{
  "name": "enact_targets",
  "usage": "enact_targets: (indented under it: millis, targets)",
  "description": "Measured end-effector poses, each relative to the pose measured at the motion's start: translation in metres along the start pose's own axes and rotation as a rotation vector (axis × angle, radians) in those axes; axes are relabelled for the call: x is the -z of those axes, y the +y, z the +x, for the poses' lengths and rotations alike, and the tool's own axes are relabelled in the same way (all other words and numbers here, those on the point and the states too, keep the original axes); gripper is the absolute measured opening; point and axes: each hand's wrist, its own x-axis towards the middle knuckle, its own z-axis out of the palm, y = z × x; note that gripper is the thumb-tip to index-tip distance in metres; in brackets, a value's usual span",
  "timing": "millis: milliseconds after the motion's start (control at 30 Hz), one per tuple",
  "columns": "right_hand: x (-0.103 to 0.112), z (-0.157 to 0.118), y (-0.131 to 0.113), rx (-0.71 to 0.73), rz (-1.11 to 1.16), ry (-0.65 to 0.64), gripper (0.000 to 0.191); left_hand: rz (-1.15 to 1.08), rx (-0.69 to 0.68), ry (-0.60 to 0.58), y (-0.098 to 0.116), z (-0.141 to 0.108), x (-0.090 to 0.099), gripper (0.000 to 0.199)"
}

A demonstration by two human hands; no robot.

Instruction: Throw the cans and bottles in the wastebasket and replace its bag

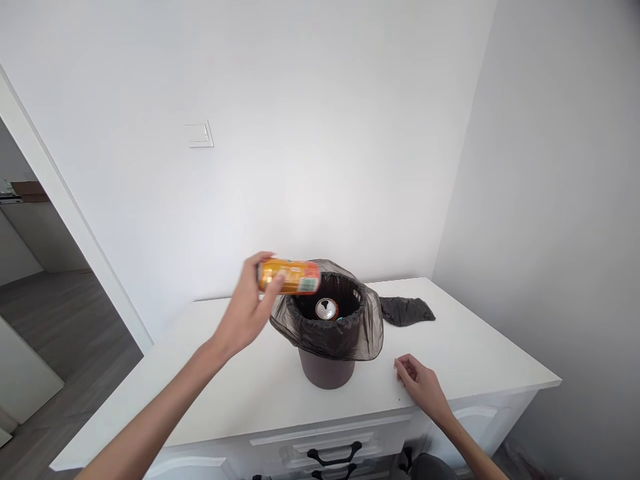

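My left hand [253, 307] grips an orange drink can [290, 277], held sideways above the left part of a trash bin [327, 371]. A dark, see-through trash bag [373, 327] lines the bin and folds over its rim. Inside the bin stands another can [326, 309], its silver top with an opened mouth facing up. My right hand [417, 383] rests at the front of the white cabinet top, right of the bin, fingers curled with nothing seen in them.
A folded black plastic bag [406, 311] lies on the cabinet top [240, 387], right of the bin. Black drawer handles [334, 455] stick out in front. White walls rise behind and at the right, with a light switch [200, 135]. A doorway opens at the left.
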Motion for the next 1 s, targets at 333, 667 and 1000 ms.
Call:
enact_targets:
  millis: [333,667,1000]
  targets:
    - [0.003,0.001,-0.005,0.026,0.023,0.010,0.048,0.106,-0.030,-0.262,-0.034,0.023,-0.078,0.045]
    - [0.015,0.020,-0.072,-0.273,0.652,-0.321,0.059,-0.158,0.605,-0.332,-0.106,0.013,-0.036,0.079]
    - [0.052,0.074,-0.216,-0.199,0.868,-0.241,0.031,-0.744,0.681,-0.250,-0.083,0.035,-0.030,0.033]
